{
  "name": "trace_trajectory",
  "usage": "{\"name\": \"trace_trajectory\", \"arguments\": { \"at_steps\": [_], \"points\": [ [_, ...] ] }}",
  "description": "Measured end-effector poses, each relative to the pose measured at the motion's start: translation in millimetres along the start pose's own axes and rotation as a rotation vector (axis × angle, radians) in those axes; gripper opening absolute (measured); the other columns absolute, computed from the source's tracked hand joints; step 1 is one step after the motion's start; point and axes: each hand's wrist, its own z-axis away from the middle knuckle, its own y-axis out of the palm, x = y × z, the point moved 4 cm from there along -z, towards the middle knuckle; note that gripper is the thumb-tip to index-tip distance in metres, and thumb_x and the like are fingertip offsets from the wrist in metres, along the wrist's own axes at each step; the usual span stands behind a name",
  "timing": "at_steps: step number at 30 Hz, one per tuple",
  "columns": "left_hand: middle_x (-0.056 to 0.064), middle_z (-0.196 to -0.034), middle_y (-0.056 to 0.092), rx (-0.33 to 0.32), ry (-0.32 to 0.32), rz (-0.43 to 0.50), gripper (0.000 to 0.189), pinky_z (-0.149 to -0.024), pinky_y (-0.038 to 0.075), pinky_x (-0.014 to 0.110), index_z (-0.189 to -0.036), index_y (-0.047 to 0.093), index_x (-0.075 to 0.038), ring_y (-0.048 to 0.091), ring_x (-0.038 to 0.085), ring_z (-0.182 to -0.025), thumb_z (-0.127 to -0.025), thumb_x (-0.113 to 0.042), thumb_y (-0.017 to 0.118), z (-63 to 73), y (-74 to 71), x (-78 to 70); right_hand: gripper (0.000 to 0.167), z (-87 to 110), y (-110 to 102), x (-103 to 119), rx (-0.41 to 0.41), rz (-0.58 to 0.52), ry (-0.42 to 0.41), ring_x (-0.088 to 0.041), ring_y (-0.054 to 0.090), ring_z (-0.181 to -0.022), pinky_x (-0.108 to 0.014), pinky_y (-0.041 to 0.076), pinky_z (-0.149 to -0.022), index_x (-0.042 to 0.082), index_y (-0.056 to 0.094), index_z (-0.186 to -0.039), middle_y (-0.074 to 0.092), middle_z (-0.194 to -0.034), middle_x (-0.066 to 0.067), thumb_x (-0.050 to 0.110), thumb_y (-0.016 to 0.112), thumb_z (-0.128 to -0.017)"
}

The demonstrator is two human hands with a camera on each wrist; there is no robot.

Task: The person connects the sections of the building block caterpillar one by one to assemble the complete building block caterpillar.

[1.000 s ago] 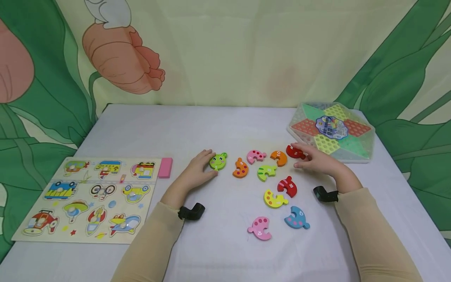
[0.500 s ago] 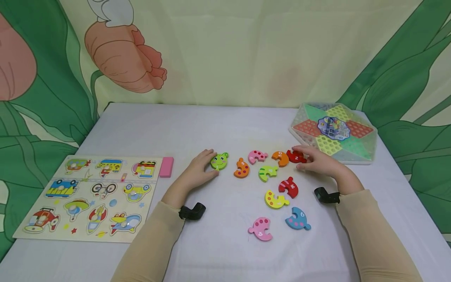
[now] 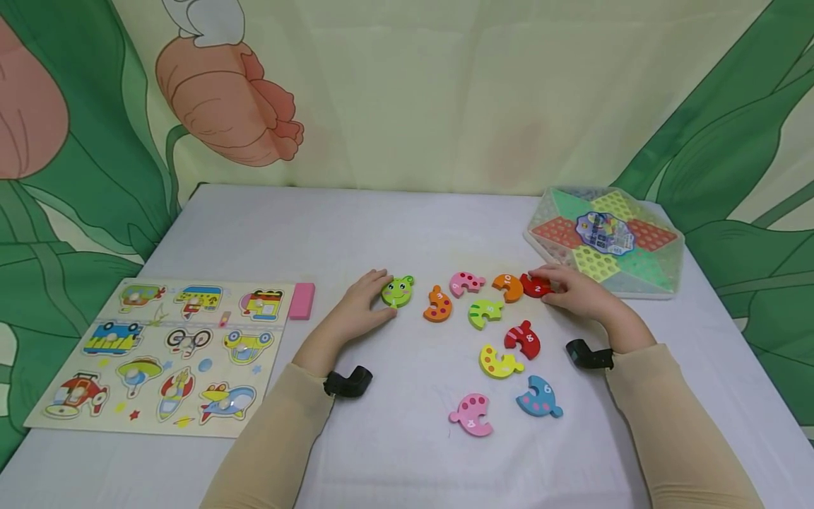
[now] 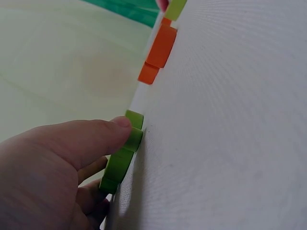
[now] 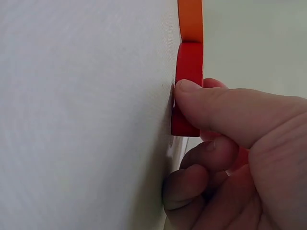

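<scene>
My left hand (image 3: pixel 356 304) holds a green frog-face puzzle piece (image 3: pixel 398 291) between thumb and fingers, flat on the table. In the left wrist view the thumb lies against the edge of this green piece (image 4: pixel 120 165). My right hand (image 3: pixel 580 293) pinches a red curved piece numbered 2 (image 3: pixel 531 285); its other fingers are curled beneath in the right wrist view. The end of the red piece (image 5: pixel 190 62) meets an orange curved piece (image 5: pixel 191 21), numbered 10 in the head view. Between the hands lie an orange spotted piece (image 3: pixel 437 305), a pink one (image 3: pixel 466 283) and a green striped one (image 3: pixel 485 312).
Nearer me are a red striped piece (image 3: pixel 525 341), a yellow one (image 3: pixel 499 363), a blue one (image 3: pixel 538 397) and a pink one (image 3: pixel 472 416). A vehicle puzzle board (image 3: pixel 159 353) and pink block (image 3: pixel 302 302) lie left; a hexagonal game box (image 3: pixel 604 240) sits back right.
My right hand has slid the red piece down and up against the orange piece numbered 10, closing the gap between them. My left hand stays at the frog piece. The head view has shifted slightly.
</scene>
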Motion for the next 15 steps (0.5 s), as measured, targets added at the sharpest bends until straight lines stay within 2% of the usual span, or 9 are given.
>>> {"name": "trace_trajectory", "arguments": {
  "at_steps": [2, 4, 6, 8, 10, 12, 15],
  "points": [
    [0.004, -0.149, 0.027, 0.000, -0.004, 0.003, 0.064, -0.112, 0.019, 0.048, -0.140, 0.035, -0.015, 0.015, 0.022, -0.140, -0.083, -0.031, 0.060, 0.0, -0.2, -0.4, 0.047, 0.3, -1, 0, -0.011, 0.009, -0.003, -0.038, 0.038, -0.117, -0.056, 0.039, -0.094, 0.010, 0.043, -0.135, 0.037, -0.138, -0.020, 0.012, 0.054, -0.089],
    [0.004, -0.149, 0.027, -0.001, -0.002, 0.010, 0.064, -0.112, 0.019, 0.048, -0.140, 0.035, -0.014, 0.016, 0.022, -0.140, -0.083, -0.030, 0.061, 0.0, -0.4, -0.8, 0.048, 1.6, -2, 0, -0.027, 0.019, -0.007, -0.034, 0.044, -0.102, -0.045, 0.046, -0.083, 0.011, 0.043, -0.134, 0.044, -0.129, -0.019, 0.014, 0.056, -0.088],
    [0.005, -0.149, 0.027, -0.002, 0.004, 0.009, 0.064, -0.111, 0.019, 0.048, -0.140, 0.036, -0.014, 0.016, 0.023, -0.140, -0.083, -0.030, 0.061, -0.1, 0.1, -0.8, 0.049, 4.1, -4, 1, -0.047, 0.034, -0.013, -0.028, 0.044, -0.089, -0.034, 0.045, -0.070, 0.011, 0.044, -0.134, 0.049, -0.118, -0.017, 0.016, 0.058, -0.087],
    [0.005, -0.149, 0.027, 0.001, 0.006, 0.010, 0.064, -0.112, 0.019, 0.048, -0.140, 0.036, -0.014, 0.016, 0.023, -0.140, -0.083, -0.030, 0.060, -0.2, 1.0, -0.6, 0.050, 7.3, -6, 3, -0.069, 0.039, -0.018, -0.025, 0.042, -0.084, -0.028, 0.040, -0.065, 0.011, 0.044, -0.133, 0.050, -0.113, -0.015, 0.016, 0.060, -0.086],
    [0.006, -0.149, 0.027, 0.002, 0.011, 0.006, 0.064, -0.111, 0.019, 0.048, -0.140, 0.035, -0.013, 0.016, 0.023, -0.140, -0.083, -0.030, 0.060, -0.4, 1.6, -0.4, 0.049, 10.9, -7, 5, -0.087, 0.038, -0.027, -0.026, 0.044, -0.086, -0.030, 0.043, -0.066, 0.012, 0.044, -0.133, 0.050, -0.115, -0.015, 0.016, 0.060, -0.086],
    [0.005, -0.149, 0.027, 0.002, 0.006, 0.010, 0.064, -0.112, 0.019, 0.048, -0.140, 0.036, -0.014, 0.016, 0.022, -0.140, -0.083, -0.030, 0.060, -0.2, 1.3, -0.1, 0.049, 14.7, -8, 11, -0.101, 0.021, -0.044, -0.030, 0.046, -0.096, -0.037, 0.048, -0.075, 0.011, 0.045, -0.132, 0.047, -0.125, -0.016, 0.014, 0.060, -0.086],
    [0.005, -0.149, 0.027, -0.001, 0.006, 0.005, 0.065, -0.111, 0.019, 0.048, -0.140, 0.035, -0.014, 0.016, 0.023, -0.140, -0.083, -0.031, 0.060, 0.3, 0.2, 0.3, 0.047, 19.4, -5, 24, -0.109, -0.022, -0.090, -0.035, 0.046, -0.111, -0.049, 0.047, -0.088, 0.010, 0.046, -0.132, 0.043, -0.133, -0.017, 0.011, 0.059, -0.087]
  ]
}}
